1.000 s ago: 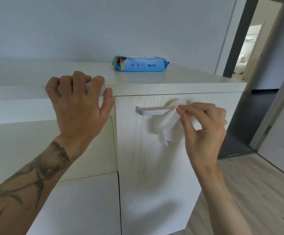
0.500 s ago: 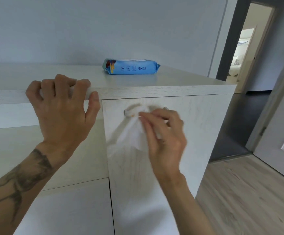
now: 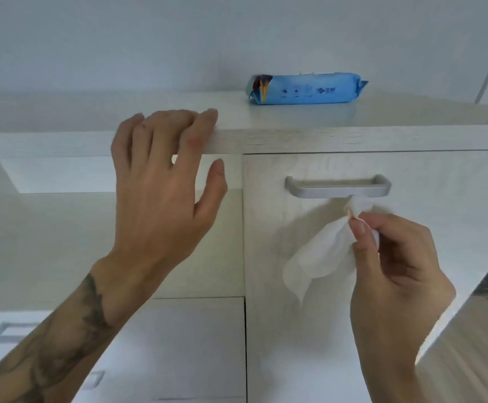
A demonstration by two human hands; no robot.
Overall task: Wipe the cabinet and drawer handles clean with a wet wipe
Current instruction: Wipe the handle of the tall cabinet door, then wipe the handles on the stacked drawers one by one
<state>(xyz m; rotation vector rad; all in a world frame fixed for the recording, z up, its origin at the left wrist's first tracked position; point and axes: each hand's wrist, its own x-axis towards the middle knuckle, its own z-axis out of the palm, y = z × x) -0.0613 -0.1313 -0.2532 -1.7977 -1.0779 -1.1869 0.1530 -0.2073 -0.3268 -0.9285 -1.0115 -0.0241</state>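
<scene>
The pale cabinet (image 3: 338, 330) fills the view. Left of its silver handle (image 3: 337, 187), the left hand (image 3: 161, 193) drapes loose fingers over the top edge, gripping nothing. Just below the handle, the right hand (image 3: 394, 263) pinches the wet wipe (image 3: 321, 257), its bunched tip touching the bar's underside. Above the handle, a blue wipes pack (image 3: 306, 88) lies on top.

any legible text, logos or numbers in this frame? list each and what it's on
Blue wet wipe pack on the cabinet top: a small white logo with characters beside it, and a row of small white icons, all too blurred to read.
Cabinet door, silver handle, wet wipe: no text.
</scene>
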